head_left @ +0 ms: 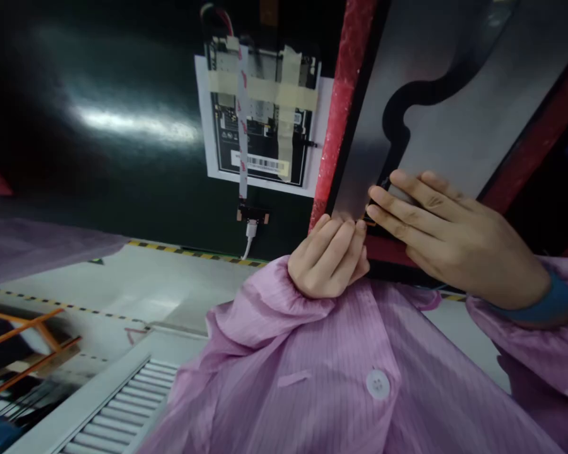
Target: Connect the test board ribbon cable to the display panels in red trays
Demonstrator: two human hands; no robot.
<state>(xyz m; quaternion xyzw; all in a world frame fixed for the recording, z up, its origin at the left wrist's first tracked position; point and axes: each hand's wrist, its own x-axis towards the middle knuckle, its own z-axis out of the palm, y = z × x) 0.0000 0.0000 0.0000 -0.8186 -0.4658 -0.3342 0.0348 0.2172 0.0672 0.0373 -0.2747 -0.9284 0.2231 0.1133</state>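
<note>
A large grey metal panel [459, 120] with a red edge strip [343, 107] and a black curved band lies tilted at the upper right. My left hand [329, 258] is curled with its fingertips on the panel's near corner. My right hand [447, 236] lies flat on the panel beside it, fingers pressing on a small dark and orange part [372, 217] at the edge. Both arms wear pink striped sleeves; the right wrist has a blue cuff [549, 299].
A circuit board [260, 107] taped down on a white sheet lies on the dark mat [99, 126], with a white flat cable and a small connector [252, 216]. A roller conveyor [108, 410] and orange rack bars [23, 353] sit at the lower left.
</note>
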